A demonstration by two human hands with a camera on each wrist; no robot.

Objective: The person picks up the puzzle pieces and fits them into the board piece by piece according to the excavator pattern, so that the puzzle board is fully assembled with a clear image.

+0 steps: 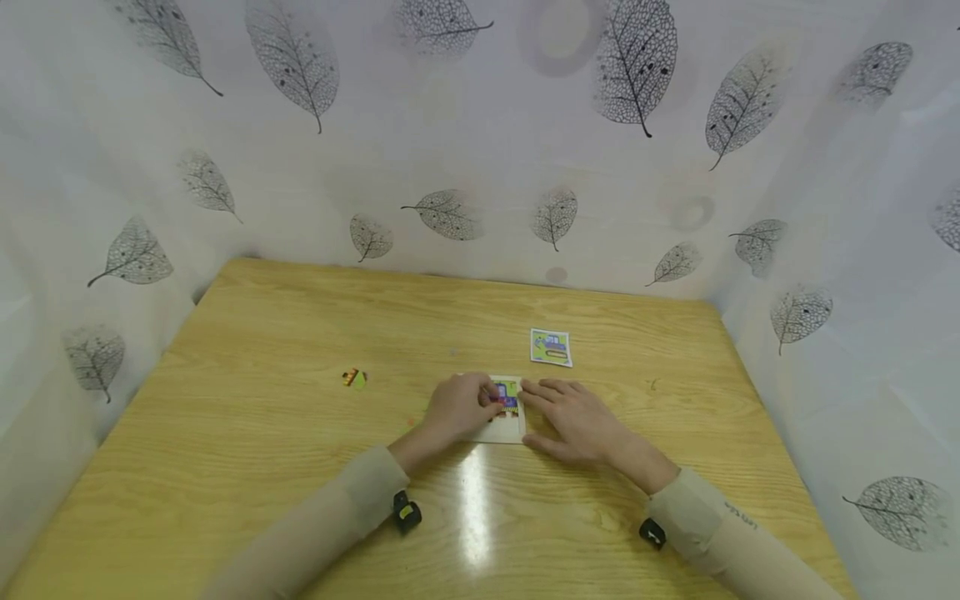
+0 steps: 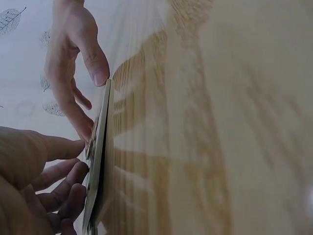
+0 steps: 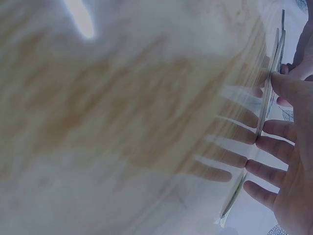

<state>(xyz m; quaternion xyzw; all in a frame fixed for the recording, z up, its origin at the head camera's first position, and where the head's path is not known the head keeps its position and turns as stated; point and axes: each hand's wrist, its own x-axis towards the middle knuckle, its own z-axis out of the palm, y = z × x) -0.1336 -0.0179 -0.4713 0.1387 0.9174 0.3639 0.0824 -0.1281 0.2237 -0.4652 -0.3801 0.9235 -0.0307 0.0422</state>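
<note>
A small jigsaw board (image 1: 501, 432) with a pale frame lies flat on the table, its upper part filled with a purple, green and red picture. At the picture's left side, my left hand (image 1: 457, 407) has its thumb and bent fingers close together on a small puzzle piece, which they mostly cover. My right hand (image 1: 577, 421) steadies the board's right edge with nearly straight fingers, thumb near the lower corner. In the left wrist view, the board (image 2: 100, 142) appears edge-on between both hands. The right wrist view has the right fingertips spread along the table beside it.
Beyond the board lies a square picture card (image 1: 551, 347) showing a purple vehicle on green. To the left are loose puzzle pieces (image 1: 356, 379) in a small cluster. The wooden table (image 1: 262, 433) ends at a leaf-patterned curtain (image 1: 480, 150) behind and on both sides.
</note>
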